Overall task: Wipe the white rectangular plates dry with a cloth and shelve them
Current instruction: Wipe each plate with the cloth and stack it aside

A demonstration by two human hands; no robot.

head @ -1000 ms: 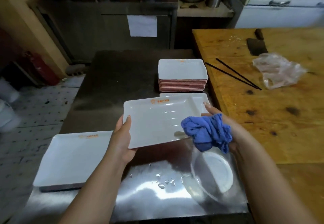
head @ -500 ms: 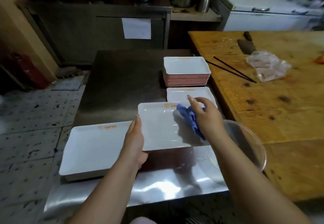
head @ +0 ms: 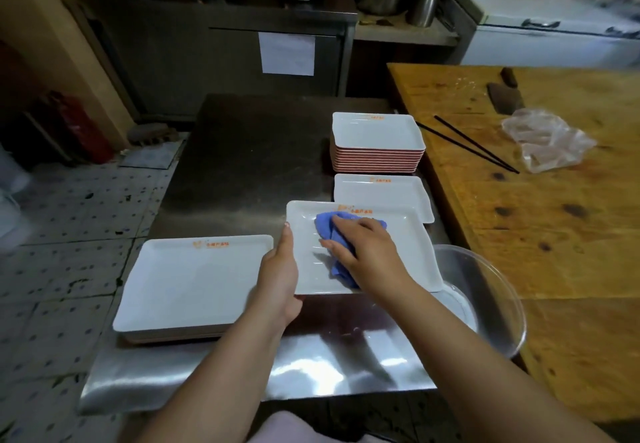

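- Left hand (head: 280,279) grips the plate (head: 408,255) by its left edge, fingers clamped.
- Right hand (head: 367,252), fingers spread, presses the cloth (head: 329,227) on the plate.
- Plate sits above the surface (head: 242,165), near the stack (head: 377,144).

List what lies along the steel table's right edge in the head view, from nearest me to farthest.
Clear bowl → plate being wiped, held by the left hand, with the right hand pressing the blue cloth → single plate → tall plate stack.
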